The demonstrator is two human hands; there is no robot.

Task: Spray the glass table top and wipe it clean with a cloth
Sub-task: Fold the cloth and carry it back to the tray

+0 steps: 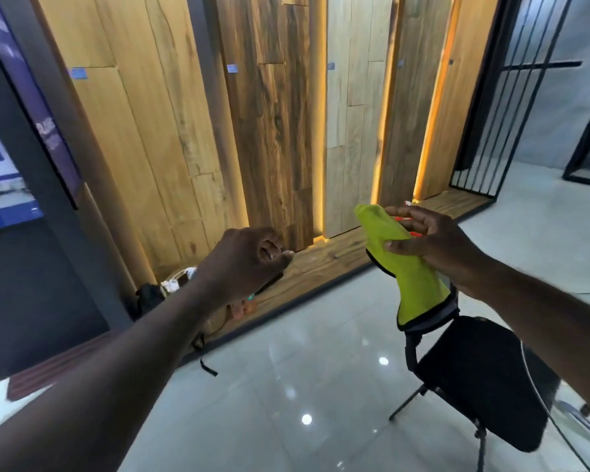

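1. Yellow-green cloth with dark edging [412, 277] hangs in mid-air right of centre, gripped near its top by the right hand [433, 243]; thumb and fingers pinch the fabric and the rest droops toward the black chair [484, 379].
2. Something red [404, 218] peeks out between that hand's fingers, but too little of it shows to name it.
3. The glass table top is not plainly in view. A thin pale curved line [538, 393] at the near right, over the chair, may be its rim, but I cannot tell.
4. Progress looks like the very start. The cloth is in hand, yet no spray or wiping marks show on any surface, so both spraying and wiping appear still to do.
5. The left hand [249, 260] is raised left of centre, well apart from the cloth, its fingers curled in toward the palm with nothing visibly held.
6. Both forearms reach forward from the near edge, above the glossy grey tiled floor [303, 369], toward the far wall of wood-look panels [150, 114].
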